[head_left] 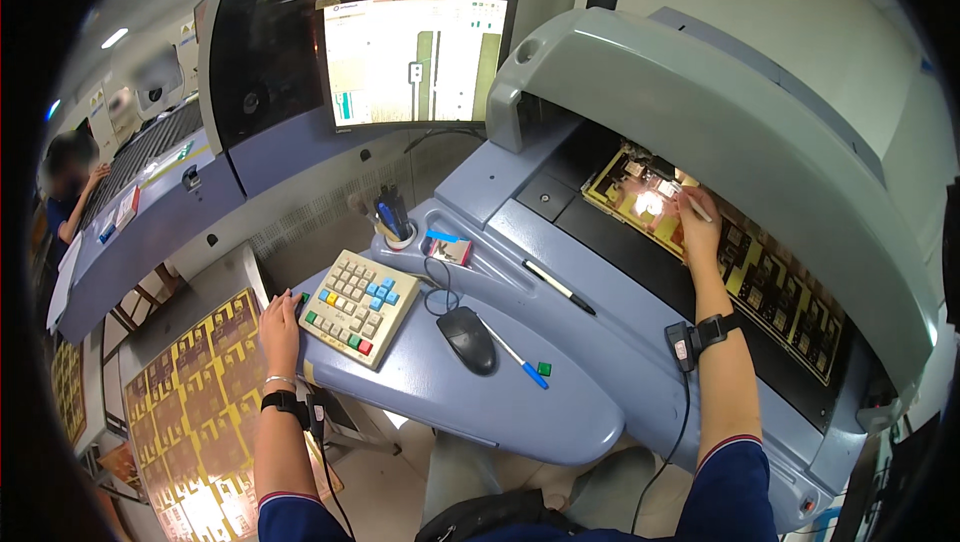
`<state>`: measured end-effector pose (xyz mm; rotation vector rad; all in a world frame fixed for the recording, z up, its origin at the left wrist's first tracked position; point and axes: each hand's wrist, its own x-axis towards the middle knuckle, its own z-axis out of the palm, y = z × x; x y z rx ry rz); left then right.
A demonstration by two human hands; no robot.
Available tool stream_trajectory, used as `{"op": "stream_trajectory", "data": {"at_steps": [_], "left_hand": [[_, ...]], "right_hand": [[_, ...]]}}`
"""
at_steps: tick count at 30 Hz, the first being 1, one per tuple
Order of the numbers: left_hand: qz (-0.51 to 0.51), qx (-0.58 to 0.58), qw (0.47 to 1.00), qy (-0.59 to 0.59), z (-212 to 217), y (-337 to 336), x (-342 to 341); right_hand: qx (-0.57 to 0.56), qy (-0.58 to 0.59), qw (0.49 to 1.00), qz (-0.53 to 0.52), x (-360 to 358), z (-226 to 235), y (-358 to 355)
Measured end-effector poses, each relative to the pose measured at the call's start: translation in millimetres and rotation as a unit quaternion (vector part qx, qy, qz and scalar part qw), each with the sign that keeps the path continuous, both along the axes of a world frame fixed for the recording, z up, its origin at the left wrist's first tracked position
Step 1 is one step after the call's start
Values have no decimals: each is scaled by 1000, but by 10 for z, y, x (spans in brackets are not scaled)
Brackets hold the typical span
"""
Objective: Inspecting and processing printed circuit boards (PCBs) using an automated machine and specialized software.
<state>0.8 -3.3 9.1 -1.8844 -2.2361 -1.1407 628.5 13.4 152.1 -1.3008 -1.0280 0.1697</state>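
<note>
My right hand (702, 230) reaches under the grey hood, its fingers closed round a slim pale pen-like tool (699, 208). It is over a gold and dark circuit board panel (640, 204), beside a brightly lit spot; the tool's tip is hard to make out. My left hand (280, 330) rests at the left edge of the blue console (470, 412), fingers stretched out, holding nothing visible. Close to its fingertips is a small green button (304, 298), and just right of that lies a beige keypad (360, 308) with coloured keys.
A monitor (415, 62) stands behind the console. On the console are a black mouse (466, 340), a blue-capped pen (515, 354), a black and white marker (559, 288) and a pen cup (397, 230). More panels (195, 412) lie at lower left. Another person (68, 182) works at far left.
</note>
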Motion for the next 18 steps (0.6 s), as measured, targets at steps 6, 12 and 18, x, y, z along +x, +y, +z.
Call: {"op": "stream_trajectory", "data": {"at_steps": [6,12,18], "left_hand": [[-2,13,1000,0,-39,1,-69],[-13,20,1000,4,-19,50,-3],[-7,20,1000,-19,-34,22,-36]], "right_hand": [[32,33,999,13,108,-70,379],[-26,-103,994,-38,262,-80,364],[-74,-130,987,-63,184,-83,358]]}}
